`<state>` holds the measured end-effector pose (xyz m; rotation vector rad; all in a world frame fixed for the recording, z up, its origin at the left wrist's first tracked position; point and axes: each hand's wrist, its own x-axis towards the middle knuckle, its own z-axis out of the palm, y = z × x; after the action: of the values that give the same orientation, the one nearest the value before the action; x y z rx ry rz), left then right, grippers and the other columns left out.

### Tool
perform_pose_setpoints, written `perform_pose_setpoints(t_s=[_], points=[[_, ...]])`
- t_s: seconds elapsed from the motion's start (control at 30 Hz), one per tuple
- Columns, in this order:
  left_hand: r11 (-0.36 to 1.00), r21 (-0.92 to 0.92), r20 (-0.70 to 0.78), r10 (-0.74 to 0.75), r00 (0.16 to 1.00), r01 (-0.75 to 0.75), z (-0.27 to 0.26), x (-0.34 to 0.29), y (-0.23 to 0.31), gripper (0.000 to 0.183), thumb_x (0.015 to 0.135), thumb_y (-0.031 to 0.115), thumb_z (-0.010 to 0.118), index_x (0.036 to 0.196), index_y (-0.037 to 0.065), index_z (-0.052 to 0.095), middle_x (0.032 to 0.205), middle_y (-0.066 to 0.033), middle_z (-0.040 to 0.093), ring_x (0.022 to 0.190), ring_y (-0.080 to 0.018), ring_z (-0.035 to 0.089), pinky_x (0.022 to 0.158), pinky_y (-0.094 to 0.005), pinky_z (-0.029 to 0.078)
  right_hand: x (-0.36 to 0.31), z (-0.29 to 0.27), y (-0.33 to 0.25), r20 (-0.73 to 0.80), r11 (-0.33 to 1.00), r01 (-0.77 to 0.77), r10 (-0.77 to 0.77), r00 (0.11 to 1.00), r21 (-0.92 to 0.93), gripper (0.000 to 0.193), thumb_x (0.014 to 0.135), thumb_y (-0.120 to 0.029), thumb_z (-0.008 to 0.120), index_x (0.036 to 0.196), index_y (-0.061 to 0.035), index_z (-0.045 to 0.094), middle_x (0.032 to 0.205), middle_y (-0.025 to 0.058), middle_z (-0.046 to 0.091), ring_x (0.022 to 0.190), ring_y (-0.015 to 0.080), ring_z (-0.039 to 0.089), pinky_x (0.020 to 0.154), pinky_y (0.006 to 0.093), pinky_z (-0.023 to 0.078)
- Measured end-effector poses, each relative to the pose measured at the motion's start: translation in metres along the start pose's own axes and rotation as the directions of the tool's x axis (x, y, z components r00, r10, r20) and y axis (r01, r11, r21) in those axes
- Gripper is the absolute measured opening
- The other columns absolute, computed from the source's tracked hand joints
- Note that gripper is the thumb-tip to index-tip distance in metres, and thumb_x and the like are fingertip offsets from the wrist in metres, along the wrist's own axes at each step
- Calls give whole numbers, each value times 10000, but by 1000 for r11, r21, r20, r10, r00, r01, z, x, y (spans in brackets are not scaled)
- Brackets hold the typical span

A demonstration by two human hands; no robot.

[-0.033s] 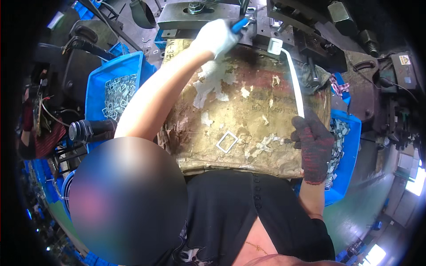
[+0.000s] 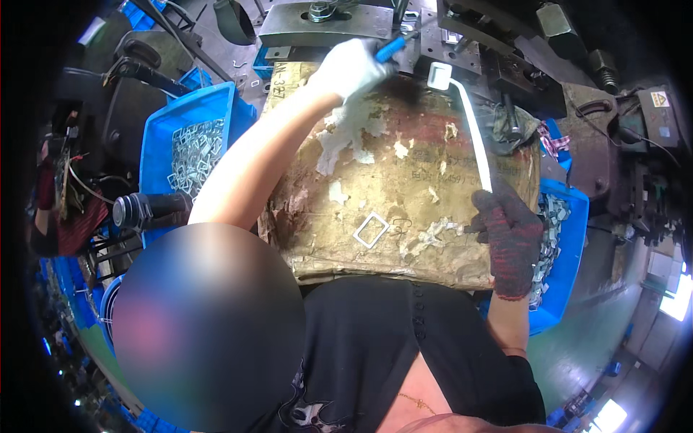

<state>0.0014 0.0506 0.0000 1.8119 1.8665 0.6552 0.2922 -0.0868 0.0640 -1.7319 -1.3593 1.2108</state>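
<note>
My left hand (image 2: 350, 70), in a white glove, is closed around a slim blue-handled tool (image 2: 390, 50) with a dark tip that points at the press tooling. Its exact kind is unclear. My right hand (image 2: 509, 242), in a dark red and black knit glove, grips the lower end of a long white rod (image 2: 473, 133) that bends near the top. At the rod's far end is a small rectangular metal frame (image 2: 439, 76), close to the die block. Another rectangular metal frame (image 2: 372, 230) lies flat on the worn cardboard (image 2: 310, 245) before me.
A blue bin (image 2: 155, 137) of metal frames stands at the left, and a blue bin (image 2: 574, 252) of small metal parts at the right. Metal press tooling (image 2: 328, 25) spans the far side. A black cylindrical fitting (image 2: 148, 209) juts in beside my left arm.
My left hand and the blue tool have shifted slightly nearer to me. The rod's far end with its metal frame has moved a little left. My right hand stays nearly in place.
</note>
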Motion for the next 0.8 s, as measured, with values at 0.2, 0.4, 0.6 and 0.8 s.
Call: perform_pose_setpoints(t_s=[0.2, 0.4, 0.6, 0.8], points=[[879, -386, -87, 268, 960, -280, -9, -37, -11, 488, 795, 308, 767, 1171, 29, 628, 944, -114, 701, 817, -170, 644, 774, -315, 499, -5, 5, 0, 245, 996, 81, -73, 967, -24, 412, 882, -156, 655, 1281, -68, 604, 818, 0, 654, 630, 55, 568, 543, 203, 453], [929, -160, 179, 360, 916, -334, -13, -38, -17, 413, 750, 340, 777, 1057, 76, 697, 865, -87, 702, 698, -188, 642, 692, -318, 501, -15, 7, -15, 264, 984, -2, 50, 963, -179, 401, 896, -116, 655, 1279, -18, 586, 867, 39, 683, 652, 67, 580, 567, 216, 464], [346, -906, 198, -166, 966, 245, 3, -55, -14, 297, 830, 191, 723, 1005, -31, 633, 897, -123, 704, 725, -147, 658, 685, -257, 526, -20, 14, -6, 130, 999, -3, -1, 992, 34, 431, 886, -204, 681, 1274, -38, 597, 875, 53, 687, 615, 76, 585, 504, 213, 453], [69, -950, 282, -232, 931, 305, 17, -56, 4, 197, 839, 137, 701, 942, -27, 663, 820, -106, 700, 670, -159, 653, 638, -264, 526, -21, 27, -1, 136, 994, -9, -5, 991, 105, 411, 874, -148, 696, 1261, -38, 608, 850, 42, 691, 608, 78, 600, 512, 214, 470]])
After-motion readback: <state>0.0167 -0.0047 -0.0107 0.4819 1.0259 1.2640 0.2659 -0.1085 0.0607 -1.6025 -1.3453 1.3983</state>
